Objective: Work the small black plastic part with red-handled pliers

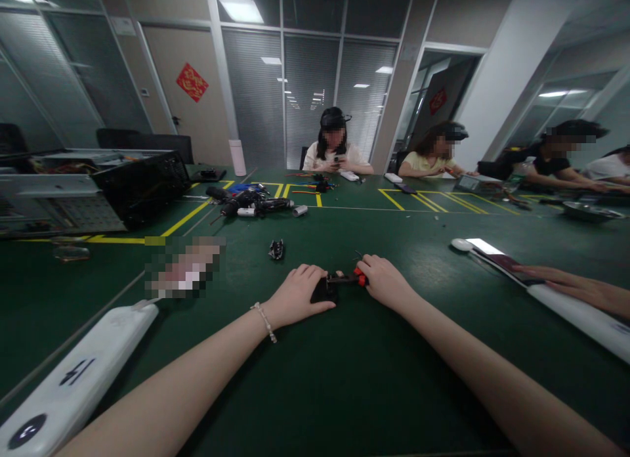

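My left hand (pixel 296 294) lies curled over a small black object (pixel 325 291) on the green table (pixel 344 378), holding it down. My right hand (pixel 382 281) is closed on the red-and-black handle of a small screwdriver (pixel 350 279), whose shaft points left into the black object. A beaded bracelet (pixel 264 321) circles my left wrist. A small dark metal part (pixel 276 249) lies on the mat just beyond my hands.
A white power strip (pixel 73 378) lies at the near left, an open computer case (pixel 83 188) at the far left. Tools and parts (pixel 256 202) sit mid-table. A co-worker's hand (pixel 566 287) rests by a white strip (pixel 581 316) on the right. Three people sit at the far side.
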A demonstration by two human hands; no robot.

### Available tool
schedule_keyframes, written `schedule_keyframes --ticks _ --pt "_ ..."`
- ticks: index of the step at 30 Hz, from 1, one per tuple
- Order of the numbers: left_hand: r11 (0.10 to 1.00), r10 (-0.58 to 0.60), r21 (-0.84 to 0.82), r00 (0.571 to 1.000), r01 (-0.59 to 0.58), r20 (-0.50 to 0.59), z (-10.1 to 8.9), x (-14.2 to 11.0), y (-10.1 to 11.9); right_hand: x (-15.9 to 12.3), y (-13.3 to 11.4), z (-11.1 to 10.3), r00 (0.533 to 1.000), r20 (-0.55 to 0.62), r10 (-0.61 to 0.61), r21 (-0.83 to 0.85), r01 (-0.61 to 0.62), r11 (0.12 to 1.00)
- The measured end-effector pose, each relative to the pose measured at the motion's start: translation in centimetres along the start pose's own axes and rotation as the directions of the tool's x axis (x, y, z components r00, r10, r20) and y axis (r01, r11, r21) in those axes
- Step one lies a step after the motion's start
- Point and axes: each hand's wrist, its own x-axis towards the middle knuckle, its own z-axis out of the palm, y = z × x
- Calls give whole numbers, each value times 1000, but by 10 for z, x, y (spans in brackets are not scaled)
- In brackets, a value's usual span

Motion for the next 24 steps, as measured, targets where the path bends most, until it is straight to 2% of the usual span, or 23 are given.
schedule_keyframes --ticks 24 --pt "999 33 -1 999 -33 -35 2 0 -2 1 2 2 1000 -2 -20 0 20 1000"
